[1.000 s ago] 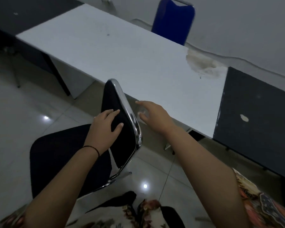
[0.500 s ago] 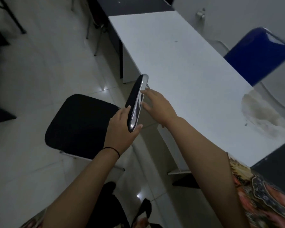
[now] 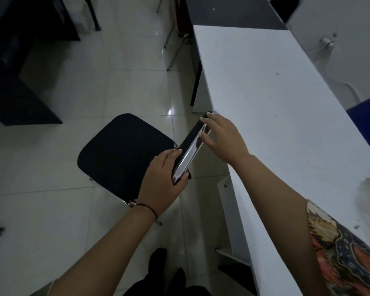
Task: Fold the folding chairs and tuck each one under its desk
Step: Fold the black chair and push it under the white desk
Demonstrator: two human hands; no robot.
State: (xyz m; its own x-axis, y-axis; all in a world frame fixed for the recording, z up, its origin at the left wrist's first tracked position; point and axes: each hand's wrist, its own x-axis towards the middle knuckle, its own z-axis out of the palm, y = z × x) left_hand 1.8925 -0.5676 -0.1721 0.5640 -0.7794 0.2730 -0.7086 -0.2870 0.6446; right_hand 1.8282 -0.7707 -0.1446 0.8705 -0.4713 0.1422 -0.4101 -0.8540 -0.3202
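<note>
- Folding chair (image 3: 124, 152): black seat, chrome frame, unfolded on the tiled floor (image 3: 51, 199) just beside the white desk (image 3: 276, 124).
- Left hand (image 3: 160, 184): fingers and thumb curled round the near end of the backrest (image 3: 190, 150).
- Right hand (image 3: 222, 137): fingers nearly straight, resting on the backrest's far end, gripping nothing.

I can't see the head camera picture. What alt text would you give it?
A person's left hand grips the near end of a black folding chair's backrest, and the right hand touches its far end. The chair's seat is unfolded, beside a white desk.
</note>
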